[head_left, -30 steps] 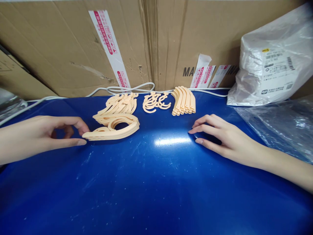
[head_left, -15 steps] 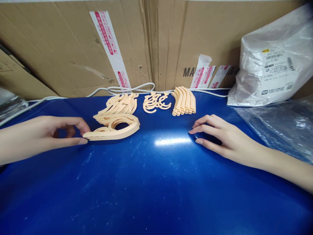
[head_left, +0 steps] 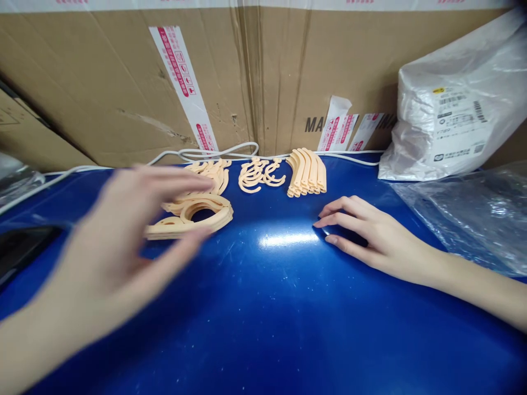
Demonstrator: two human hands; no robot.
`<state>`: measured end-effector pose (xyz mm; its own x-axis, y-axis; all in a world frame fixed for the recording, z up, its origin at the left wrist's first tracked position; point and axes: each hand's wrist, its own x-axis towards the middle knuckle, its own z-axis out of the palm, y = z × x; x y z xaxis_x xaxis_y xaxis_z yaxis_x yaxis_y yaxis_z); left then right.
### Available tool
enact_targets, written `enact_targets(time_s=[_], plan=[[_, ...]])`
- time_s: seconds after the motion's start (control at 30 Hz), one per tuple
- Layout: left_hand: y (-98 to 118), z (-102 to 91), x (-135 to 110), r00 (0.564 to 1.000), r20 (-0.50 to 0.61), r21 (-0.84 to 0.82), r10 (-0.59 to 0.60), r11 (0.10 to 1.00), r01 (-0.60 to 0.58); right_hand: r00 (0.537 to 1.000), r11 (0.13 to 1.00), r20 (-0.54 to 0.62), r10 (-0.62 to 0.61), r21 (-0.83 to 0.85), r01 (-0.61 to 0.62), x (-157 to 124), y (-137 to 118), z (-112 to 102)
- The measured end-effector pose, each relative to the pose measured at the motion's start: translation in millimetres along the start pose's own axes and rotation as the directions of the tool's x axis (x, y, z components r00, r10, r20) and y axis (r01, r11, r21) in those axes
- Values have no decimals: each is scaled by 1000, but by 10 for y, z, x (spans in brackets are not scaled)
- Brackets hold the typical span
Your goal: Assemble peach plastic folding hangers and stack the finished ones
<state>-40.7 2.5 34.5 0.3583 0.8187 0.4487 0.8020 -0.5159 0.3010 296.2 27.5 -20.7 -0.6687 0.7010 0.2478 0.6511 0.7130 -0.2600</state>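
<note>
My left hand (head_left: 135, 236), smeared by motion, hovers in front of a stack of beige curved pieces (head_left: 218, 219) with a round opening. Thumb and fingers are spread apart with nothing between them; they hide part of the stack. Behind it lies a pile of beige wavy pieces (head_left: 220, 178), partly covered by my fingers. Several beige hooks (head_left: 251, 178), like clothes-hanger hooks, lie in the middle. To their right stands a neat row of beige curved arms (head_left: 307, 173). My right hand (head_left: 362, 233) rests on the blue tabletop (head_left: 280, 312), fingers loosely bent and apart, holding nothing.
Large cardboard boxes (head_left: 123, 82) stand along the back edge, with a white cable (head_left: 197, 153) in front. At right are a white plastic parcel (head_left: 448, 120) and a clear plastic sheet (head_left: 473, 214). A dark flat device (head_left: 24, 247) lies at far left.
My left hand has let go of the left end of the beige stack and moved right and nearer the camera, opening. My right hand stays put. The view has shifted slightly.
</note>
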Motion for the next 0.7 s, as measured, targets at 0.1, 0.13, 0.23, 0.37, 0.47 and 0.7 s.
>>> enact_targets(time_s=[0.1,0.13,0.23,0.37,0.47,0.7], plan=[[278,377,4,945,173,61,277,955,-291,1000,999,14,-6,-43,6,-6,-3,8],[327,486,13,927,227,70,297,945,-320,1000,998,21,-7,-59,8,-7,-3,9],[388,733,68,910,296,88,290,940,-328,999,996,37,-13,-90,16,-9,7,10],[387,893,152,909,344,84,236,956,-280,999,993,47,-27,-116,32,2,14,6],[369,920,177,914,360,80,188,970,-231,998,995,58,-36,-95,41,36,-7,-46],[322,891,205,911,347,40,221,967,-250,984,985,-89,157,-63,-163,408,197,-431]])
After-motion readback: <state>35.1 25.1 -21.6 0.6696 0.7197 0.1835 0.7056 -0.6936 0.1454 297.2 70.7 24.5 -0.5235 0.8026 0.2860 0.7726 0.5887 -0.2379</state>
